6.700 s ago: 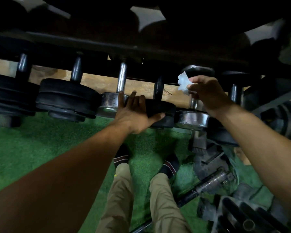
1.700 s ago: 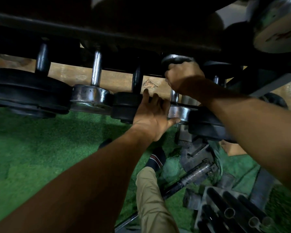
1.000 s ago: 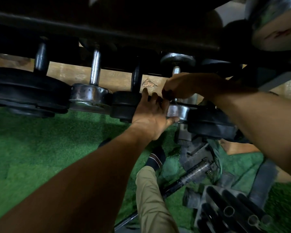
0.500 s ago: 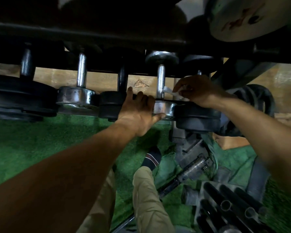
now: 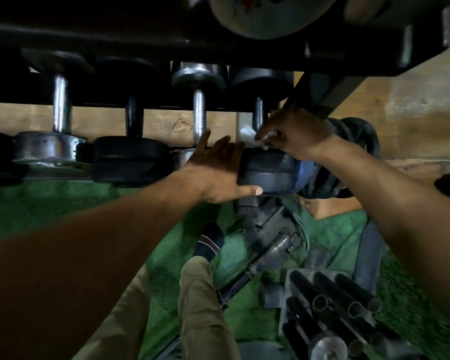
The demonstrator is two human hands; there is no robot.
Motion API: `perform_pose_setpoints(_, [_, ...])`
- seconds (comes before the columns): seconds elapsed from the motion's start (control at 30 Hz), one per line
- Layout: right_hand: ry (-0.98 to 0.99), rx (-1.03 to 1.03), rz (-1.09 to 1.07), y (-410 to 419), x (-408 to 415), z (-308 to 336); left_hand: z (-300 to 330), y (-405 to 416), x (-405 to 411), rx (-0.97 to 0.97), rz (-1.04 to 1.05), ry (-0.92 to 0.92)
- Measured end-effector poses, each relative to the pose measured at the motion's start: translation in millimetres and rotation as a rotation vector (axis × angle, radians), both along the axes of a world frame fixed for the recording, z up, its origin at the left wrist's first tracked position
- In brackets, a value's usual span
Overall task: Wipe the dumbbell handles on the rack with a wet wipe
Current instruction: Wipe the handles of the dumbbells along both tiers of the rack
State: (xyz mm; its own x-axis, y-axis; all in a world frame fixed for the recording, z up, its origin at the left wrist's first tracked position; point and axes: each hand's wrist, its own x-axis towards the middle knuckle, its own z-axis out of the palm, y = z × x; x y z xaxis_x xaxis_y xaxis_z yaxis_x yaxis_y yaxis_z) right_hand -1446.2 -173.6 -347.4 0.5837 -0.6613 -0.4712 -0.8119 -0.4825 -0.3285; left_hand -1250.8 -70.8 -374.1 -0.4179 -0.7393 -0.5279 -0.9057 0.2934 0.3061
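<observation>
Right hand (image 5: pixel 294 137) moved to black handle (image 5: pixel 258 110), wipe (image 5: pixel 247 133) (no legible labels)

wet wipe (image 5: pixel 247 133) white, in right hand (image 5: pixel 294 135) | dumbbell head (image 5: pixel 268 172) under it black | handle (image 5: pixel 199 116) above left hand (image 5: pixel 218 170) silver | floor (image 5: pixel 50 203) green | trousers (image 5: pixel 200 307) khaki | sock (image 5: pixel 209 241) dark, red-white stripes

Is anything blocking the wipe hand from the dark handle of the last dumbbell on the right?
Nothing visible. The right hand, pinching the white wet wipe, is already at the base of the dark metal dumbbell handle. The left hand lies beside it on the black weight plate.
</observation>
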Motion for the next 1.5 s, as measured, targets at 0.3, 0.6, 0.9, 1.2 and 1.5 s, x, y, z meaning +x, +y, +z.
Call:
perform_pose_setpoints(0.3, [0.02,0.08,0.109,-9,10,5,5,-14,-7,0.053,-0.175,-0.168])
perform_pose_setpoints(0.6, [0.062,-0.166,0.087,3,17,5,12,-15,-10,0.093,-0.202,-0.21])
perform_pose_setpoints(0.9, [0.076,-0.413,-0.224,-2,32,-8,9,-15,-9,0.094,-0.198,-0.208])
perform_pose_setpoints(1.2, [0.145,-0.202,-0.635,-2,48,8,7,-15,-9,0.068,-0.16,-0.172])
perform_pose_setpoints(1.5, [0.107,0.101,-0.696,-17,40,8,3,-14,-8,0.059,-0.16,-0.172])
